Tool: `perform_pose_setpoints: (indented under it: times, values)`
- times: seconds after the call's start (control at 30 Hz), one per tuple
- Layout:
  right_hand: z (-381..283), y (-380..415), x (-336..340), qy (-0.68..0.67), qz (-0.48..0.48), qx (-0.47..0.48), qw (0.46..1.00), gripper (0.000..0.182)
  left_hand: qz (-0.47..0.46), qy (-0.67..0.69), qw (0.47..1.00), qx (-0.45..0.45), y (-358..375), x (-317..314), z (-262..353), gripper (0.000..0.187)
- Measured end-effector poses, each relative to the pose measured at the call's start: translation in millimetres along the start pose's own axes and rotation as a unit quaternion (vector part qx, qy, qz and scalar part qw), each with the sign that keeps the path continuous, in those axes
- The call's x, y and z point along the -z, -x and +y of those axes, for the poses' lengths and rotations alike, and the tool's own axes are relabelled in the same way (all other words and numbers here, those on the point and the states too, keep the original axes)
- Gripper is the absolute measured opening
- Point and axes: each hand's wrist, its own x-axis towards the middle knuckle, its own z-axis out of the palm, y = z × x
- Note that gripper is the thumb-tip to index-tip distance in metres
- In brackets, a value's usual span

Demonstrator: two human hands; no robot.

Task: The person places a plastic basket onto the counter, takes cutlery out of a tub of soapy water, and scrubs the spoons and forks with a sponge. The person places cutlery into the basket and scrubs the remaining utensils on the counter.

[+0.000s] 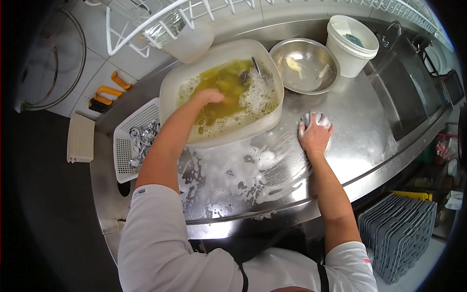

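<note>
My left hand [212, 96] reaches into the greenish, soapy water of a large white tub [226, 138]; its fingers are under the surface and hidden. A dark utensil [256, 65] stands partly in that water near the back right. On the steel counter [360, 124], right of the tub, my right hand [316, 135] presses down with bent fingers around a foamy, light-coloured scrubber [315, 118]. Soap foam [219, 170] is spread over the counter in front of the tub.
A steel bowl [305, 83] with yellowish scraps and a white bucket [348, 61] stand behind my right hand. At the left is a white basket [120, 146] of cutlery. A sink [401, 92] lies right; a white wire rack [114, 36] overhangs the back.
</note>
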Motion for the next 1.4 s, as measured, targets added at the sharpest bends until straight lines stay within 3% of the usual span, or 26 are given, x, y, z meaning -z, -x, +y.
perform_pose_setpoints:
  times: [0.1,0.2,0.3,0.4,0.5,0.6,0.7,0.83,0.93,1.03,1.07,1.17,1.2,1.3,1.4]
  values:
    - [-3,0,4,-0.004,-0.011,0.000,1.000,0.055,0.030,-0.152,0.988,0.012,2,1,9,0.056]
    - [-4,0,6,0.007,-0.002,0.010,1.000,0.055,0.120,-0.169,0.978,-0.019,-31,-17,-16,0.072]
    - [-3,-1,1,0.018,0.006,0.014,1.000,0.055,0.061,-0.010,0.997,-0.038,7,-31,11,0.077]
    - [-6,-1,6,0.007,-0.008,0.011,1.000,0.054,0.061,0.211,0.973,-0.066,70,-39,49,0.078]
    - [-7,0,3,0.010,0.015,0.020,1.000,0.054,0.077,0.295,0.952,-0.028,72,-37,65,0.052]
    - [-9,3,5,0.022,0.058,0.032,0.998,0.048,-0.027,0.454,0.883,-0.115,50,-36,73,0.038]
    - [-6,2,-1,0.035,0.087,0.040,0.995,0.047,-0.024,0.386,0.916,-0.104,44,-45,85,0.028]
    - [-5,3,-3,0.023,0.080,0.038,0.996,0.047,-0.015,0.279,0.954,-0.112,52,-43,115,0.034]
    - [-4,2,-1,0.008,0.053,0.034,0.998,0.049,-0.122,0.414,0.900,-0.066,67,-44,140,0.040]
    - [-2,0,1,0.005,0.015,0.018,1.000,0.053,-0.153,0.474,0.866,-0.046,67,-53,152,0.043]
    - [-2,0,2,0.003,0.019,0.019,1.000,0.053,-0.135,0.462,0.874,-0.061,58,-56,150,0.046]
    - [-2,1,-2,0.017,0.056,0.031,0.998,0.049,0.166,0.309,0.937,-0.016,32,-86,149,0.056]
    - [-1,1,-4,0.027,0.074,0.037,0.996,0.048,0.144,0.230,0.962,-0.037,31,-81,143,0.067]
    - [0,1,-7,0.037,0.084,0.043,0.995,0.047,0.171,0.233,0.957,0.007,26,-81,145,0.067]
    - [0,0,-4,0.029,0.085,0.046,0.995,0.048,0.309,0.227,0.923,0.042,-46,-104,132,0.061]
